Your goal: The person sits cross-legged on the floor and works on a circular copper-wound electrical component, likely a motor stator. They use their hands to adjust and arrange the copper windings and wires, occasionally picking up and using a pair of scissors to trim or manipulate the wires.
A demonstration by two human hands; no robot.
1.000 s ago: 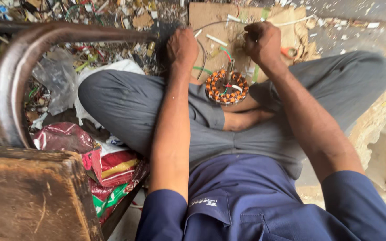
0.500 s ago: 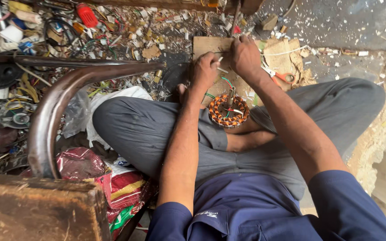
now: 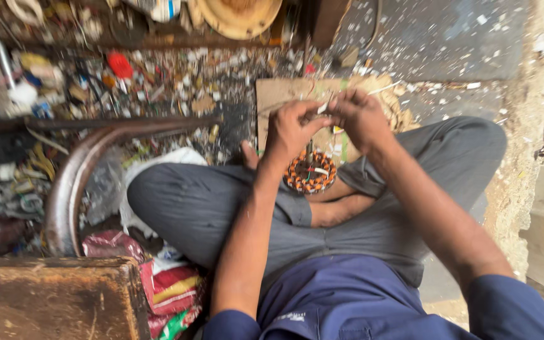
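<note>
Copper-wound round stator ring point(image 3: 310, 172) rested on the crossed legs, below both hands
Left hand point(image 3: 291, 131) and right hand point(image 3: 361, 117) pinched a thin pale strip point(image 3: 324, 107) between closed fingers; a steady, even pull seemed wise

Glossy copper-wound stator point(image 3: 310, 173) — matt cardboard point(image 3: 284, 94), rough wooden block point(image 3: 51, 299)

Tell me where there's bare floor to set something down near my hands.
Barest is the grey floor beyond the cardboard, up to the wall on the right, with only small flecks. Left of the cardboard, debris crowds it, past the curved pipe.
</note>
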